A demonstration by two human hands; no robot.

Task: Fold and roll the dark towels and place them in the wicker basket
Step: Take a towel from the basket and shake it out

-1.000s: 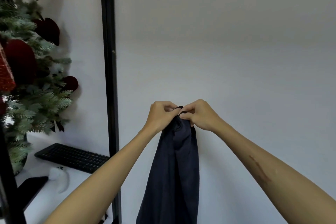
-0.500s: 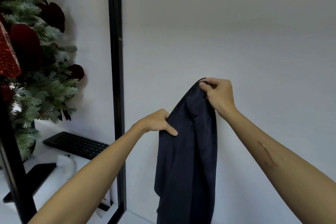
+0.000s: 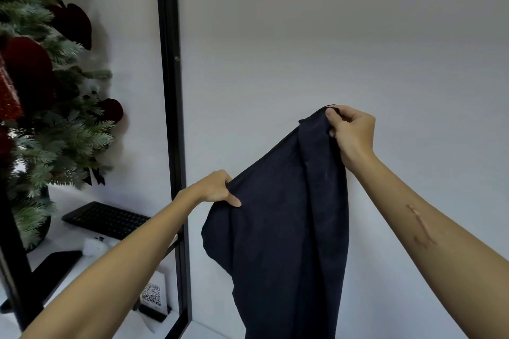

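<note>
A dark navy towel [image 3: 286,223] hangs in the air in front of a white wall, its lower end running out of the frame's bottom edge. My right hand [image 3: 351,133] pinches its top corner, held high. My left hand [image 3: 216,190] grips the towel's left edge lower down, thumb on the front and fingers behind the cloth. The stretch of cloth between the two hands slopes up to the right. No wicker basket is in view.
A black vertical frame post [image 3: 172,118] stands left of the towel. Beyond it a decorated green tree [image 3: 41,107] with red ornaments, a black keyboard [image 3: 106,219], a dark phone [image 3: 52,267] and a small QR-code card [image 3: 151,294] sit on a white surface.
Both hands were together at the towel's top a second ago. My right hand has risen to the right with the corner, while my left slid down the left edge, spreading the cloth.
</note>
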